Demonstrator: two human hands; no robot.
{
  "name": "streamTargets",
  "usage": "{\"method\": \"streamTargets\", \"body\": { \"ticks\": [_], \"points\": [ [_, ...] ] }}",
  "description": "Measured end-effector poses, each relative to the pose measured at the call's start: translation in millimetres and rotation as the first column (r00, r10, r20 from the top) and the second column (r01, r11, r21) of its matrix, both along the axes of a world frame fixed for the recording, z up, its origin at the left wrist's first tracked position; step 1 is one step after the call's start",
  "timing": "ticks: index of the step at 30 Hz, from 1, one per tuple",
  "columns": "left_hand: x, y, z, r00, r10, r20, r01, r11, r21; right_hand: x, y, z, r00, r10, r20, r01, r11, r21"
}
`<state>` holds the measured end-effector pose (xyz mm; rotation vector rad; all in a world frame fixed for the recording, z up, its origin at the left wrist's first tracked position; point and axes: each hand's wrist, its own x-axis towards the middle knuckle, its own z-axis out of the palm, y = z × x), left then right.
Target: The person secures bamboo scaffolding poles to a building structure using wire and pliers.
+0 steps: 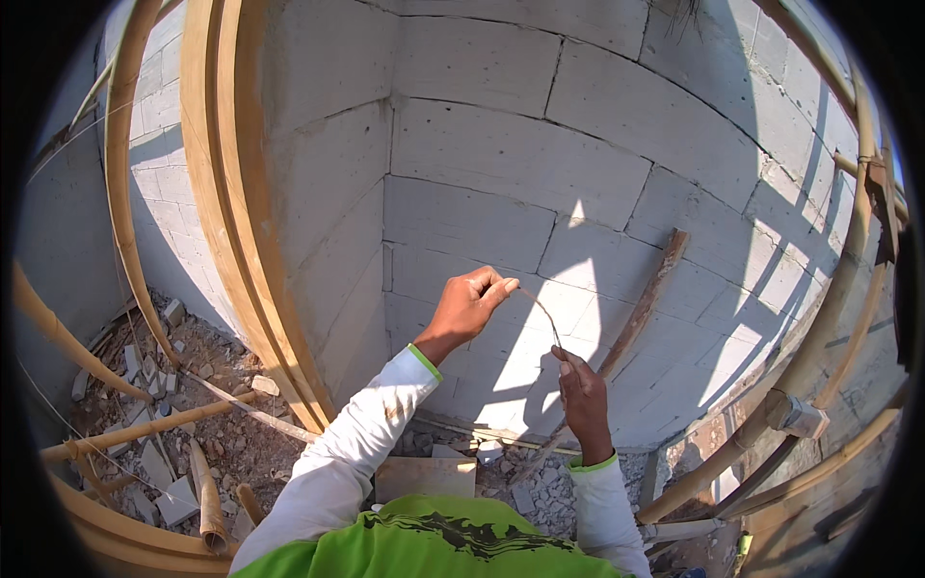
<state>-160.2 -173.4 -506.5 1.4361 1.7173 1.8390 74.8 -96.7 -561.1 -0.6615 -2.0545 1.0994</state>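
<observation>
A thin, dark piece of wire or cord (544,310) bends in an arc between my two hands. One end is pinched between the thumb and fingers of my left hand (468,306), which is raised in front of the block wall. Lower and to the right, my right hand (582,393) grips the other end, fingers closed. Whether it is metal wire or string is too fine to tell. Behind both hands stands the wall of pale grey blocks (520,144), partly in shade and partly sunlit. Just beyond my right hand a narrow wooden plank (647,303) leans against it.
A wooden door or window frame (217,173) rises at the left. Bamboo poles (145,429) cross the left side, and more poles (819,352) curve along the right. Broken blocks and rubble (178,501) cover the ground. A flat board (424,477) lies in front of me.
</observation>
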Motion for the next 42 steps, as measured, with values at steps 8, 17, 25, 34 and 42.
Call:
{"method": "streamTargets", "body": {
  "ticks": [8, 17, 25, 34, 42],
  "points": [
    [43.5, 30.6, 102.9, 0.976, -0.007, -0.219, 0.096, 0.913, 0.397, 32.1, 16.2, 128.7, 0.899, -0.262, -0.351, 0.438, 0.545, 0.714],
    [58.1, 54.8, 322.2, 0.942, 0.224, -0.25, 0.117, 0.48, 0.87, 31.8, -5.0, 344.2, 0.61, -0.128, -0.782, 0.785, 0.231, 0.574],
    [21.5, 17.1, 334.1, 0.894, 0.375, -0.246, 0.043, 0.475, 0.879, 68.8, -49.6, 467.1, 0.187, 0.112, -0.976, 0.981, -0.071, 0.18],
    [-10.9, -15.5, 299.3, 0.912, 0.342, -0.226, 0.006, 0.541, 0.841, 5.8, -16.9, 527.1, 0.011, 0.276, -0.961, 0.993, -0.117, -0.023],
    [-57.4, -36.1, 293.2, 0.889, 0.389, -0.241, 0.026, 0.483, 0.875, -68.8, -5.4, 598.5, 0.111, 0.211, -0.971, 0.956, -0.291, 0.046]
  ]
}}
